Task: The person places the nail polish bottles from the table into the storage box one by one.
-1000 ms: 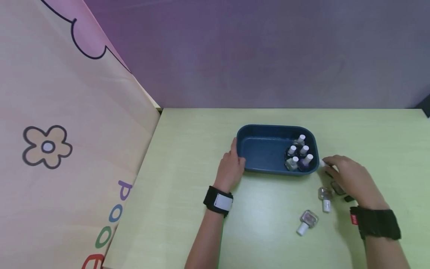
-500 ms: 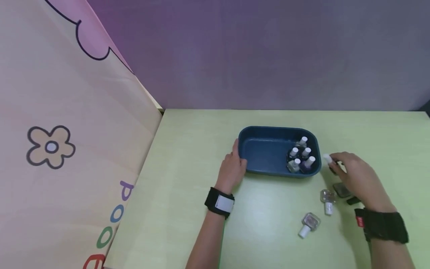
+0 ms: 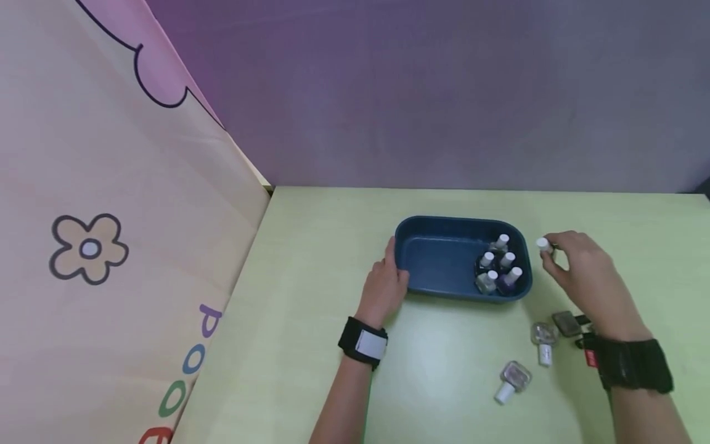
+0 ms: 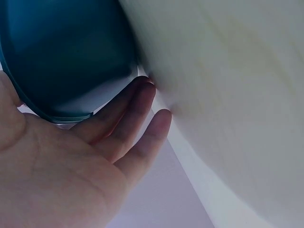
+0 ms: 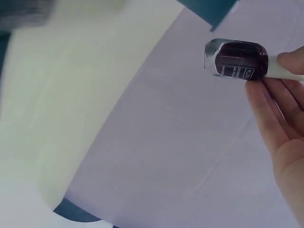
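In the head view a dark blue tray (image 3: 438,265) sits on the table, with several white-capped nail polish bottles (image 3: 506,261) standing in its right end. My left hand (image 3: 383,290) touches the tray's left end, index finger straight along the outer wall and thumb at the front corner. The left wrist view shows the other fingers (image 4: 152,123) loosely extended beside the tray. Just right of the tray, raised off the table, my right hand (image 3: 585,277) pinches a nail polish bottle by its white cap (image 3: 543,245). Its dark glass body (image 5: 240,59) shows clearly in the right wrist view.
Two white-capped bottles with pale glass lie on the table, one nearer the front (image 3: 514,379), one farther back (image 3: 545,339). A dark-capped bottle (image 3: 567,323) lies beside them, near the right wrist. A purple panel (image 3: 444,92) stands behind, a patterned sheet (image 3: 138,246) at left.
My right hand has lifted the nail polish bottle away from beside the tray's right end, up and slightly rightward. The left hand stays at the tray. The head view has shifted slightly.
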Available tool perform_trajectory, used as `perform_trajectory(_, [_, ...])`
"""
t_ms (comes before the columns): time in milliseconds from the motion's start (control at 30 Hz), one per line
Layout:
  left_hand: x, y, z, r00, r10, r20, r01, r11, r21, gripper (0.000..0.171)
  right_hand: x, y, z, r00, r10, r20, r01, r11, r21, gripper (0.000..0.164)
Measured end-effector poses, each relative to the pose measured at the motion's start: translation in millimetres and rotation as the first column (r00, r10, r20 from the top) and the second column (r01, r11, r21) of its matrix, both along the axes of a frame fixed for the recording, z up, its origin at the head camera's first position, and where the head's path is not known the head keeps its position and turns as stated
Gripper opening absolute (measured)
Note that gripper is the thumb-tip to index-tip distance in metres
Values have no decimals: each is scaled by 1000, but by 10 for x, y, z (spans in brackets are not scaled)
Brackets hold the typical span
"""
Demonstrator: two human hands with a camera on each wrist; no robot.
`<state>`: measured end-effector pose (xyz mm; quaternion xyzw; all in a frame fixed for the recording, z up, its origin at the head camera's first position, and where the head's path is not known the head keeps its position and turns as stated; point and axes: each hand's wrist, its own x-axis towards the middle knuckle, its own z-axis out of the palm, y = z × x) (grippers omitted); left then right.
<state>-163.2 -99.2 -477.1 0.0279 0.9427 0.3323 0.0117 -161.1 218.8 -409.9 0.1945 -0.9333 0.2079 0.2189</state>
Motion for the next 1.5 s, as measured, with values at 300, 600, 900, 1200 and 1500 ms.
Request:
perform_trajectory(300, [14, -16, 18, 1000, -2, -4, 2, 1000, 4, 70, -74, -138, 181, 1000, 9, 27, -9, 1000, -17, 27])
perform_trajectory(600, [7, -8, -16, 1000, -7, -11, 7, 1000, 18, 70, -183, -269, 159, 997, 53, 54, -51, 998, -49, 26])
perform_trajectory(900, [8, -17, -38, 1000, -2, -10, 2, 1000, 10, 70, -293, -397, 120, 990, 86, 108, -82, 996, -41, 27])
perform_trajectory(1200, [-3, -1, -26, 999, -20, -26, 20, 1000, -6, 71, -387, -440, 49, 983, 82, 161, -78, 996, -30, 25])
perform_trajectory(1500, [-4, -7, -34, 1000, -14, -19, 14, 1000, -16, 70, -458, -464, -54, 958, 116, 263, -111, 993, -36, 25])
